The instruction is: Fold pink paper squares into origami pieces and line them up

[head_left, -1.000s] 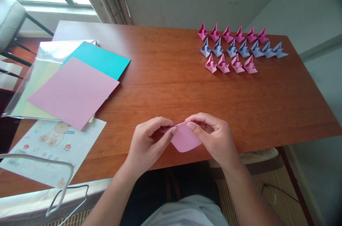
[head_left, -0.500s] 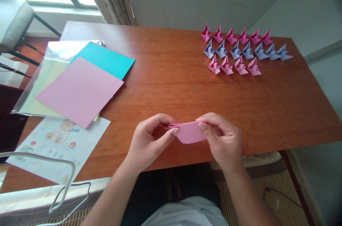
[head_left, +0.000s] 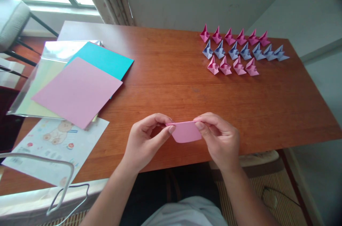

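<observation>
Pinched pink paper (head_left: 185, 133) at both ends: left hand (head_left: 144, 144) closed on its left end, right hand (head_left: 220, 140) closed on its right. Held it folded, above near edge of table (head_left: 171, 76). Flanked far right by rows of folded figures (head_left: 240, 51), at left by loose sheets (head_left: 77, 90), well apart.

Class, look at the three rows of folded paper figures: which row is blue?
The middle row of blue folded paper figures; the back row and the front row are pink.
</observation>
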A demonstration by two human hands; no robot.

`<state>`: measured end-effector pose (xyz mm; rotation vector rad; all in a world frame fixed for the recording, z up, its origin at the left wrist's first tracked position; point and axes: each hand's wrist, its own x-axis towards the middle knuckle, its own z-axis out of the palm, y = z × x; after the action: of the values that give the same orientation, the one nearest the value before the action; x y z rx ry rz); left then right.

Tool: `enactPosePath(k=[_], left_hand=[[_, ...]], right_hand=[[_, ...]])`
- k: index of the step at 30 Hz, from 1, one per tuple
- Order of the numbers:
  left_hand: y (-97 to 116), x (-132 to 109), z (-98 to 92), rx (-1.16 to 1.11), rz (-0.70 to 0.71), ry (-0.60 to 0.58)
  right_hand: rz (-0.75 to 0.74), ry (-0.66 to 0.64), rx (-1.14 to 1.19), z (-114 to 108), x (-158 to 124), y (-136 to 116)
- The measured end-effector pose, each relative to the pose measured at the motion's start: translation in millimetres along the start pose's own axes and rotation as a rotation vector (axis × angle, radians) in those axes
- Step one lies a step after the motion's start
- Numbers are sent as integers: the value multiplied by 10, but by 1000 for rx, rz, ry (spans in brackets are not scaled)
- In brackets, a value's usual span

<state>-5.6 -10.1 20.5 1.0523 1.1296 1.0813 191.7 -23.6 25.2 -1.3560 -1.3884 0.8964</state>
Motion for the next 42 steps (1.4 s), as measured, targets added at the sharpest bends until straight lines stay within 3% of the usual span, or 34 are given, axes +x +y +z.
enactPosePath(k=[18, 28, 35, 42], left_hand=[[-10, 16, 10, -173, -28, 134], [-15, 8, 10, -29, 52, 132], [-11, 2, 119, 118, 105, 243], [-52, -9, 91, 198, 140, 192]], right_hand=[[-13, 60, 92, 109, -10, -45], [0, 137, 91, 168, 8, -23], [30, 183, 59, 191, 2, 12], [30, 256, 100, 239, 6, 14]])
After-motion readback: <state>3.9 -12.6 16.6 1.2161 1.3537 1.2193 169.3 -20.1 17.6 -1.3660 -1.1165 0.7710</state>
